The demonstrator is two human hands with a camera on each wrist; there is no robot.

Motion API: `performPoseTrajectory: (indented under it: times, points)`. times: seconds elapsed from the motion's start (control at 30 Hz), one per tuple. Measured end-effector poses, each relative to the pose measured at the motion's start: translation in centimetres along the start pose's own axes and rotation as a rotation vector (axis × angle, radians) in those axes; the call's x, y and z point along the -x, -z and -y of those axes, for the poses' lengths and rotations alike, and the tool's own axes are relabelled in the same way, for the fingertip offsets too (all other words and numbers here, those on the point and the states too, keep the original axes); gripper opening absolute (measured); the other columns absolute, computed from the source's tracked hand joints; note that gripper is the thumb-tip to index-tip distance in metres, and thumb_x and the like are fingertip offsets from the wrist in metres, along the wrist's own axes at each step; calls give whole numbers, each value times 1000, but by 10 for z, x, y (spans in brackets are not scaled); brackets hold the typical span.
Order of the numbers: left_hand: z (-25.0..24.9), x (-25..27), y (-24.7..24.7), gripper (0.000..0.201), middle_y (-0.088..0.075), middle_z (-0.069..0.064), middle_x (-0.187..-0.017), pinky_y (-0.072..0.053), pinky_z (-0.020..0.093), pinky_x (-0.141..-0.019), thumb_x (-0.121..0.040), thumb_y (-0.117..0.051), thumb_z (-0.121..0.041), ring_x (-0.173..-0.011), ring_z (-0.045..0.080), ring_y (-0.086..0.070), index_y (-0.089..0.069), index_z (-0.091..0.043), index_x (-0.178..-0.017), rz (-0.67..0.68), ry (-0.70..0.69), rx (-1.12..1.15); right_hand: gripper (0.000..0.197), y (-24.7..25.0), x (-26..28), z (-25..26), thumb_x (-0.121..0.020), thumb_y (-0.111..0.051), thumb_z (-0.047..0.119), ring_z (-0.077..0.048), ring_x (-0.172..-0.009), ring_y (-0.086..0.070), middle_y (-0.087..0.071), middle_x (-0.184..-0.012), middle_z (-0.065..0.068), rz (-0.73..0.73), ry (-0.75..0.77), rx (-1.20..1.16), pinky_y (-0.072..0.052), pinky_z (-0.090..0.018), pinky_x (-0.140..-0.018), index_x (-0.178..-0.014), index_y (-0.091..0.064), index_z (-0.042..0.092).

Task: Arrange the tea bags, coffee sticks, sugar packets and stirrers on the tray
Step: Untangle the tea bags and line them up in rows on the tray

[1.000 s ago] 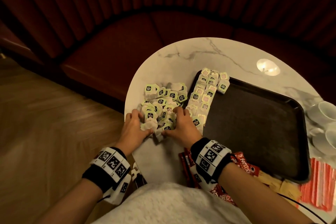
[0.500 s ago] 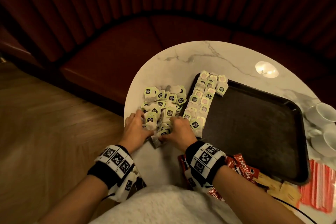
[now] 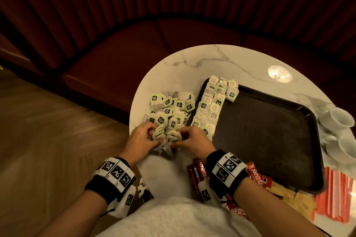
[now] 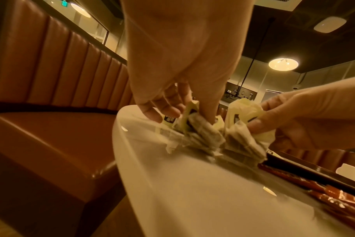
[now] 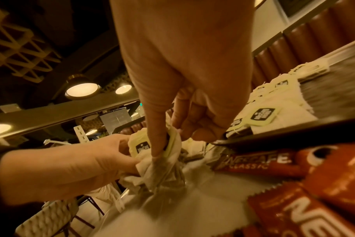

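Since the earlier frame you gather the tea bags [image 3: 167,136] closer; left hand [image 3: 140,141] and right hand [image 3: 191,141] each pinch a bunch, squaring them for the tray [image 3: 312,188].

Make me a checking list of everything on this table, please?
Surface: round marble table.
Job's things: tea bags in rows on the tray left edge, more piled beside it; coffee sticks, sugar packets, stirrers off the tray.
Clutter: white cups.
Grippers: left hand and right hand each pinch a bunch of tea bags.
Cables: thin wire by right forearm.
Surroundings: red booth seat, wood floor.
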State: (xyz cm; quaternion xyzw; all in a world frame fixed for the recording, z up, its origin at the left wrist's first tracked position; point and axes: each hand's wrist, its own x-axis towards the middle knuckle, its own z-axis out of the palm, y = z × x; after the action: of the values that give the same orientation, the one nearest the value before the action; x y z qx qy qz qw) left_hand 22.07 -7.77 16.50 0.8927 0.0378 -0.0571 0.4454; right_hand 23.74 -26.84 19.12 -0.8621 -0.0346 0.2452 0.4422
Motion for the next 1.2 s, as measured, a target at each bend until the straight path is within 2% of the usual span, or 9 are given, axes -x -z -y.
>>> performPoseTrajectory:
  times: [0.13,0.33,0.47,0.6,0.73,0.87,1.0,1.1,1.2]
  points:
    - [-1,4,9,19,-69,-2,-83,-57,37,-73,-79,-80,-20,-77,15,-66,-68,-17,-93,-23,-2,19,19,11,8,-1,-78,-81,14,-25,-91,-70,-76,-93,-8,31,10,-154,-54,-39,-88,-97,-76,10]
    - [-27,-4,25,19,-62,-16,-60,-44,21,-57,-88,-67,-6,-58,0,-55,-58,-20,-78,-48,92,362,17,45,29,16,-84,-74,11,-13,-84,-69,-75,-94,-4,40,79,-526,-54,-26,-76,-101,-73,8]
    - [-64,-5,24,20,-72,-2,-80,-52,22,-60,-91,-55,1,-76,12,-69,-65,-15,-97,40,175,802,18,59,32,29,-83,-71,-3,-16,-81,-69,-74,-89,-4,20,82,-777,-53,-23,-64,-100,-72,1]
    - [-91,-9,19,22,-74,2,-78,-56,27,-48,-92,-46,5,-67,14,-71,-59,-12,-98,136,260,1037,20,70,38,38,-84,-69,-3,-19,-79,-69,-73,-96,-10,64,115,-800,-55,-29,-59,-104,-71,4]
    - [-100,-7,10,28,-74,11,-104,-61,43,-65,-97,-46,-22,-81,25,-72,-62,-16,-120,353,321,1103,26,76,39,41,-85,-70,1,-17,-81,-69,-74,-100,-9,72,109,-710,-56,-29,-58,-110,-70,6]
    - [-111,-2,5,59,-72,10,-110,-55,41,-83,-86,-38,-63,-94,25,-69,-76,-23,-108,526,344,1143,31,80,37,38,-81,-75,5,-18,-82,-70,-75,-101,-11,126,50,-649,-58,-32,-69,-111,-70,10]
    - [-113,1,-4,51,-73,12,-101,-60,38,-68,-77,-64,-32,-89,26,-71,-57,-13,-124,485,293,1129,33,80,39,37,-78,-78,7,-15,-78,-67,-69,-107,-21,22,90,-585,-56,-24,-65,-109,-68,16]
    - [-112,1,-6,47,-74,8,-96,-61,36,-63,-76,-66,-17,-87,24,-72,-55,-11,-121,474,245,1154,33,80,41,36,-80,-77,5,-9,-70,-66,-67,-110,-9,-65,121,-586,-52,-19,-59,-110,-66,12]
    - [-114,1,-8,41,-74,5,-97,-60,32,-62,-78,-64,-14,-88,20,-71,-57,-14,-118,491,174,1148,38,80,40,33,-79,-79,10,-12,-77,-68,-66,-112,-12,-109,101,-641,-54,-21,-60,-114,-65,11]
